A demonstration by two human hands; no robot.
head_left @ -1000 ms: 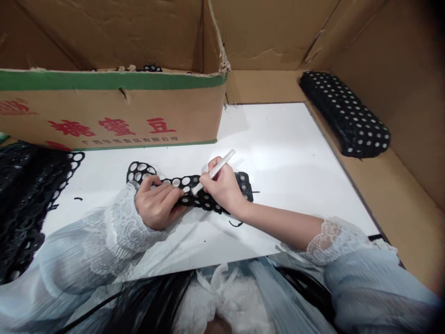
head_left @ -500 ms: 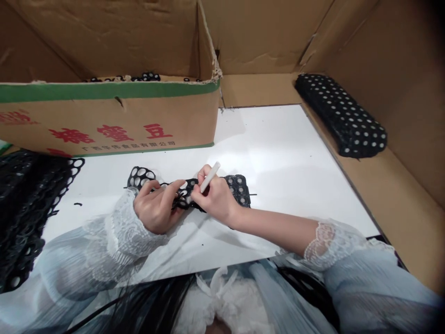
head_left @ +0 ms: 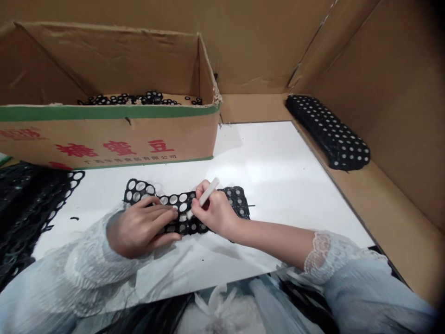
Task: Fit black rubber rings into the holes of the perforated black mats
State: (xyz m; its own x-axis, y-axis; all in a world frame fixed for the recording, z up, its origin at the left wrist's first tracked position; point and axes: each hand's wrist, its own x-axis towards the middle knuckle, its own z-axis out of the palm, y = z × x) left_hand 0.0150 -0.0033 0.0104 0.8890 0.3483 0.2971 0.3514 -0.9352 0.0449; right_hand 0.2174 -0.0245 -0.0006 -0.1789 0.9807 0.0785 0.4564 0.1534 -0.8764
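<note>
A black sheet with rows of round holes (head_left: 183, 198) lies across the white board. White shows through its left holes, while those toward the right end look greyer. My left hand (head_left: 144, 225) rests flat on the left half, fingers stretched out and pressing it down. In my right hand (head_left: 217, 208) is a slim white pen-like stick (head_left: 209, 191), gripped like a pencil and leaning up to the right. Its lower tip is hidden by my fingers, near the middle of the sheet. The sheet's left end curves upward past my left fingers.
A cardboard box (head_left: 139, 134) with loose black rings (head_left: 153, 97) inside stands at the back left. Stacked black perforated sheets (head_left: 24, 213) lie at far left. A black bundle with pale dots (head_left: 328, 132) rests on cardboard at right. A small black scrap (head_left: 74, 218) lies on the white board (head_left: 278, 171).
My left hand has shifted left and flattened, fingers now extended over the sheet, uncovering more of its holes. My right hand keeps the stick in nearly the same spot. The view has tilted up slightly.
</note>
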